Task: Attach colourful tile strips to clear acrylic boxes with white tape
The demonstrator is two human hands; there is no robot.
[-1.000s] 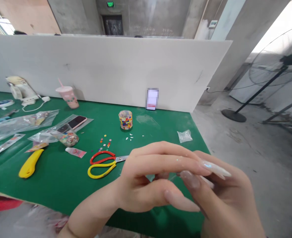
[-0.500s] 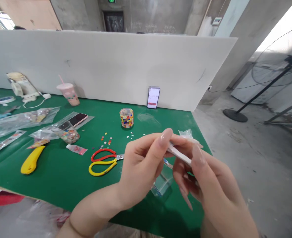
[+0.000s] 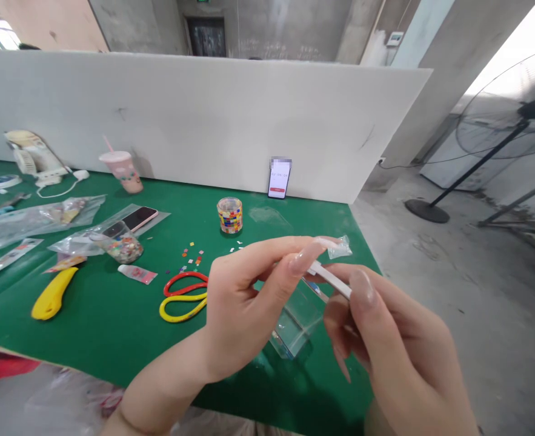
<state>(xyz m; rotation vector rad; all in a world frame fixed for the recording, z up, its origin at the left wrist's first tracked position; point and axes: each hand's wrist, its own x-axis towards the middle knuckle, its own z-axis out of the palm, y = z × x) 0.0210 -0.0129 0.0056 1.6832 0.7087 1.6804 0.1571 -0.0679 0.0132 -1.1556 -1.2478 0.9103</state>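
My left hand [image 3: 244,309] is closed in a pinch, thumb against forefinger, at the upper end of a thin white stick [image 3: 336,283]. The lower end of the stick is pinched by my right hand [image 3: 403,339], its other fingers curled beneath. The stick's exact kind does not show. Below the hands lies a clear plastic case or bag [image 3: 294,330], partly covered. Scissors [image 3: 183,297] with one red and one yellow handle lie left of my left hand, blades hidden behind it. Past the fingertips is a small clear packet [image 3: 340,247].
A mosaic-covered round jar [image 3: 229,215] stands mid-table near small coloured tiles [image 3: 192,257]. Leftward are a cup of tiles [image 3: 124,247], a small tube [image 3: 137,274], a yellow-handled tool [image 3: 54,295] and a pink drink cup [image 3: 124,172]. A phone [image 3: 280,178] leans on the white partition [image 3: 194,121].
My left hand has shifted slightly left, and more of the white stick shows between the hands. The scissors' blades are now covered. The view has moved a little.
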